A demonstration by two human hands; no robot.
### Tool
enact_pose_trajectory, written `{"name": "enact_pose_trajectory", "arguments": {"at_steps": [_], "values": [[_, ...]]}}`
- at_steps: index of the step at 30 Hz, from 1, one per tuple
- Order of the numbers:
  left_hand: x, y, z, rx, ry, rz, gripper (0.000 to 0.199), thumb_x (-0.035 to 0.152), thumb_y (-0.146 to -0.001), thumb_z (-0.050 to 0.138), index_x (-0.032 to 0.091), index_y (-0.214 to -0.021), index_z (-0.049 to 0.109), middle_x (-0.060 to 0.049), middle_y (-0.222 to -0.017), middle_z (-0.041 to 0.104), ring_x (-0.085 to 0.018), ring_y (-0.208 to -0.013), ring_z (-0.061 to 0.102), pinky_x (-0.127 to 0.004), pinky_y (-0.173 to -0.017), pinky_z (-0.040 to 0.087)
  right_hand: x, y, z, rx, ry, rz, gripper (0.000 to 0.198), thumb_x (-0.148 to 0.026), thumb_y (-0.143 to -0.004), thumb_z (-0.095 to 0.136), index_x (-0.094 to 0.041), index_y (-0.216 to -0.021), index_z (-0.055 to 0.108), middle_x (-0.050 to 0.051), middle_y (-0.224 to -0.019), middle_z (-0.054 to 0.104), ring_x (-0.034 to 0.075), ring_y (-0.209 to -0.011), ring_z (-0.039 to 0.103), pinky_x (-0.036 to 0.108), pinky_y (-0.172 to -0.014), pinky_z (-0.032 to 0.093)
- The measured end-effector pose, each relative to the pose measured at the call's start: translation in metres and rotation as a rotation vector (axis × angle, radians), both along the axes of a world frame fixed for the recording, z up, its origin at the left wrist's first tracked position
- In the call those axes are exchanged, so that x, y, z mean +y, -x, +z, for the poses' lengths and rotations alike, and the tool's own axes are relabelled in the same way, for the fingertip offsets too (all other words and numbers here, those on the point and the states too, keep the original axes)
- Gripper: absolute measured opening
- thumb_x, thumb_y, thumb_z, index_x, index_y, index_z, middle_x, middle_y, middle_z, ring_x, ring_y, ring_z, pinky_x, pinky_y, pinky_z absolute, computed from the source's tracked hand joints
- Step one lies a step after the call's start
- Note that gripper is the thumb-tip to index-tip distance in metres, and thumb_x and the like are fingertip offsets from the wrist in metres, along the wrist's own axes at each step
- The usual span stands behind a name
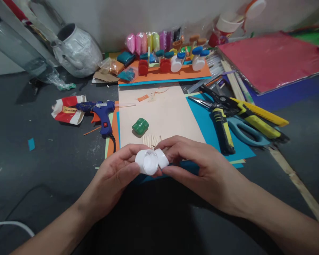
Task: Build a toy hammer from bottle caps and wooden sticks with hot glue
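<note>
In front of my chest both hands are closed around small white plastic bottle caps. My left hand (117,171) grips a white cap (150,163), its hollow, ridged inside facing me, with another white cap surface touching it on the left. Thumb and fingers of my right hand (199,161) pinch a white cap (162,158) that lies against the hollow one; whether they are joined I cannot tell. Just beyond my fingers lie several short wooden sticks (150,140), partly hidden. A pair of green caps (140,126) sits on the pale sheet (172,117).
A blue glue gun (103,111) rests on a red-and-white wrapper at left. Yellow-black cutters (220,124) and blue-handled scissors (247,132) lie right. Behind are cap-and-stick figures (175,63) on orange sheets, clay packets (146,42), a silver pot (78,53) and a red sheet pack (276,60).
</note>
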State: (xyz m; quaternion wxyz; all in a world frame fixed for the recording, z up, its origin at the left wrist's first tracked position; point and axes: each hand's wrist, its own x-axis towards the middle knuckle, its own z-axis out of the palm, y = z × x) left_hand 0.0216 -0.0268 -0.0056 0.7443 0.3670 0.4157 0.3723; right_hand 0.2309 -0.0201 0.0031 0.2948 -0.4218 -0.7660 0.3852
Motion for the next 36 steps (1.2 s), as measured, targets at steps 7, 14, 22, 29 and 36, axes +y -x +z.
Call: {"name": "enact_pose_trajectory", "arguments": {"at_steps": [7, 14, 22, 29, 36], "values": [[0.003, -0.002, 0.006, -0.005, 0.055, 0.077, 0.017, 0.026, -0.077, 0.071, 0.019, -0.092, 0.072, -0.007, -0.078, 0.071, -0.02, -0.079, 0.067, -0.03, -0.079, 0.054, -0.002, -0.003, 0.006, 0.104, 0.121, -0.198, 0.011, -0.02, -0.083, 0.063, -0.023, -0.093, 0.058, 0.003, -0.096, 0.07, 0.017, -0.084, 0.067, 0.026, -0.071, 0.056], [0.004, -0.003, 0.007, -0.015, 0.067, 0.066, 0.021, 0.032, -0.074, 0.075, 0.019, -0.09, 0.072, -0.006, -0.076, 0.072, -0.021, -0.076, 0.068, -0.03, -0.076, 0.053, -0.001, -0.013, 0.011, -0.101, -0.136, -0.178, 0.019, -0.027, -0.093, 0.055, -0.025, -0.11, 0.061, 0.007, -0.106, 0.069, 0.022, -0.089, 0.067, 0.031, -0.071, 0.056], [-0.003, 0.004, -0.001, -0.009, -0.07, -0.049, 0.03, 0.041, -0.084, 0.07, 0.022, -0.107, 0.07, -0.004, -0.084, 0.066, -0.014, -0.077, 0.057, -0.02, -0.07, 0.046, -0.012, -0.003, -0.001, -0.302, -0.313, -0.087, 0.05, -0.016, -0.084, 0.061, -0.02, -0.132, 0.046, 0.01, -0.113, 0.067, 0.025, -0.097, 0.068, 0.036, -0.081, 0.057], [-0.003, 0.006, -0.006, -0.039, -0.102, -0.14, 0.028, 0.038, -0.091, 0.062, 0.024, -0.115, 0.065, -0.003, -0.093, 0.064, -0.013, -0.085, 0.057, -0.02, -0.077, 0.045, -0.016, 0.004, 0.005, -0.068, -0.224, -0.128, 0.047, -0.018, -0.087, 0.062, -0.022, -0.131, 0.045, 0.005, -0.107, 0.068, 0.02, -0.091, 0.07, 0.031, -0.079, 0.059], [-0.005, 0.003, -0.002, -0.017, -0.106, -0.094, 0.025, 0.034, -0.09, 0.065, 0.023, -0.112, 0.067, -0.003, -0.091, 0.067, -0.013, -0.084, 0.059, -0.02, -0.076, 0.047, -0.011, 0.001, 0.011, 0.017, -0.2, -0.136, 0.019, -0.022, -0.087, 0.069, -0.02, -0.104, 0.06, 0.005, -0.101, 0.066, 0.017, -0.089, 0.067, 0.026, -0.074, 0.056]]}}
